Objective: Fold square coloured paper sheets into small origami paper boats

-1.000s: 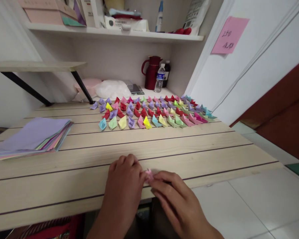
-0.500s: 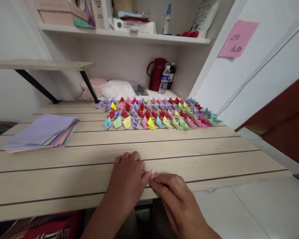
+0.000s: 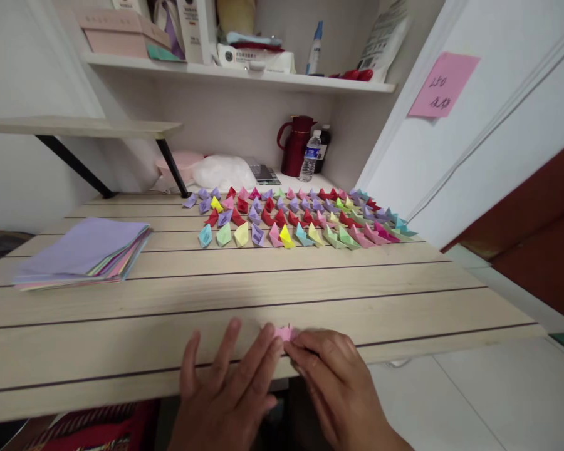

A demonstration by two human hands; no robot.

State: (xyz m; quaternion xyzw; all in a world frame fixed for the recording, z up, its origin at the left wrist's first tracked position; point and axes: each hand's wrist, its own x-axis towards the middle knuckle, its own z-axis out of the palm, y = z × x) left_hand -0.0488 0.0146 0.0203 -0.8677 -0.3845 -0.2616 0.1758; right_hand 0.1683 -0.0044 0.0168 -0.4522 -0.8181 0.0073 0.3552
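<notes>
Left hand [image 3: 228,391] lies palm down, fingers fanned wide, fingertips touching the small pink paper [image 3: 284,333]; right hand [image 3: 338,369] pinches that paper's right end in bunched fingertips, near the slatted table's [image 3: 385,275] front edge, before rows of paper boats [image 3: 286,237]

A red jug [image 3: 297,147] stands beside a clear water bottle [image 3: 309,164], a dark bottle [image 3: 324,143] behind it; above, a white shelf [image 3: 239,74] carries a pink box [image 3: 117,37], a white packet [image 3: 235,56] and a blue-capped bottle [image 3: 314,50]; a pink note [image 3: 444,86] hangs on the wall [image 3: 455,147]
</notes>
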